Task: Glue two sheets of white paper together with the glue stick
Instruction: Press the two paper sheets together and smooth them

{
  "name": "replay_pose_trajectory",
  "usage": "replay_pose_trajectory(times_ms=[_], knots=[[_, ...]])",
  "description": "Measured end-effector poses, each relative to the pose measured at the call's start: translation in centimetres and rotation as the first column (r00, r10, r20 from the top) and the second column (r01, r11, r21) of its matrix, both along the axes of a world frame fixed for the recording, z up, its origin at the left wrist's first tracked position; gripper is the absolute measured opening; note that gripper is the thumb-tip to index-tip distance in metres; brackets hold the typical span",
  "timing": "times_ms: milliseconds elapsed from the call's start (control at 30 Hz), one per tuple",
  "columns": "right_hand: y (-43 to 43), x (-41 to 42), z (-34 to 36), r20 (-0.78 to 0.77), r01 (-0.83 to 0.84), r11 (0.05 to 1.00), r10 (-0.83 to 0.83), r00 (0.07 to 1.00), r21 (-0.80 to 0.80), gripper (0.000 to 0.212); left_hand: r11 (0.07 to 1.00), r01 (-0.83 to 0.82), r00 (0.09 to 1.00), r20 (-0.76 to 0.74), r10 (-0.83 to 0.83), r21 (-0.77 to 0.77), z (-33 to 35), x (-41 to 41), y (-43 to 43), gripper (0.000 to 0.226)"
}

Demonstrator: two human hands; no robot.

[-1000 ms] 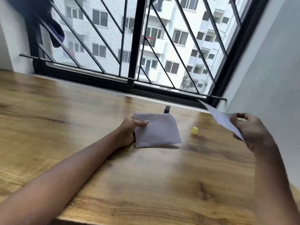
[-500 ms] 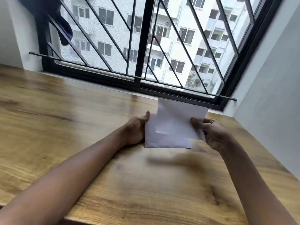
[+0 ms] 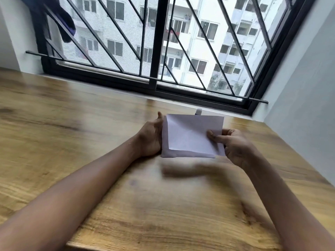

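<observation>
Two white paper sheets sit over the wooden table (image 3: 90, 142). The lower sheet (image 3: 165, 151) lies under the upper sheet (image 3: 190, 134), showing only along its left and bottom margins. My left hand (image 3: 150, 138) holds the lower sheet at its left edge, thumb raised. My right hand (image 3: 232, 144) pinches the upper sheet's right side between thumb and fingers. The tip of the glue stick (image 3: 198, 111) pokes up just behind the papers' far edge; the rest of it is hidden.
A black-framed window with a metal grille (image 3: 155, 51) runs along the table's far edge. A grey wall (image 3: 308, 115) bounds the table's right side. A dark cloth (image 3: 65, 24) hangs on the grille at upper left.
My right hand has carried the second sheet from the far right over to the first one and lowered it nearly onto it. The yellow cap is no longer in sight. My left hand stayed put.
</observation>
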State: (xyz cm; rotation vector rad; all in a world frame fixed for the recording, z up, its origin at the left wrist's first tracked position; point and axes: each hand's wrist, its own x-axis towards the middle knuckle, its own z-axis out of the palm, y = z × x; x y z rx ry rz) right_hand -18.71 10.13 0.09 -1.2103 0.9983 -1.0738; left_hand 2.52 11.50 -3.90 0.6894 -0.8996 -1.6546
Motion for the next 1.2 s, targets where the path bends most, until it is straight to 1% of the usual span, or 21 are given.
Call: replay_pose_trajectory(times_ms=[300, 400, 533, 667, 767, 900, 1200], knots=[[-0.4, 0.1, -0.7, 0.021, -0.009, 1.000, 0.009, 1.000, 0.010, 0.007, 0.999, 0.032, 0.999, -0.019, -0.032, -0.020, 0.0, 0.1, 0.0, 0.060], [-0.5, 0.1, -0.9, 0.008, -0.011, 1.000, 0.011, 1.000, 0.006, 0.008, 0.999, 0.034, 0.999, -0.028, -0.034, -0.028, 0.0, 0.0, -0.1, 0.061], [-0.8, 0.0, -1.0, -0.026, 0.000, 1.000, 0.000, 1.000, 0.003, 0.012, 0.999, 0.027, 0.999, -0.023, -0.027, -0.027, 0.0, 0.1, -0.1, 0.064], [-0.9, -0.1, -1.1, -0.033, 0.001, 1.000, -0.001, 0.999, 0.011, 0.017, 0.999, 0.046, 0.997, -0.058, -0.048, -0.020, 0.1, 0.0, 0.0, 0.067], [-0.9, -0.1, -1.1, -0.027, 0.002, 1.000, -0.001, 1.000, 0.019, 0.019, 0.998, 0.054, 0.997, -0.055, -0.056, -0.027, 0.2, -0.1, 0.1, 0.067], [-0.7, 0.0, -1.0, -0.016, 0.010, 1.000, -0.010, 1.000, 0.020, 0.006, 0.998, 0.054, 0.997, -0.055, -0.055, -0.028, 0.2, -0.1, 0.1, 0.067], [-0.6, 0.0, -1.0, -0.006, 0.005, 0.999, -0.005, 1.000, 0.033, 0.007, 0.999, 0.030, 0.999, -0.013, -0.030, -0.024, 0.2, -0.1, 0.0, 0.067]])
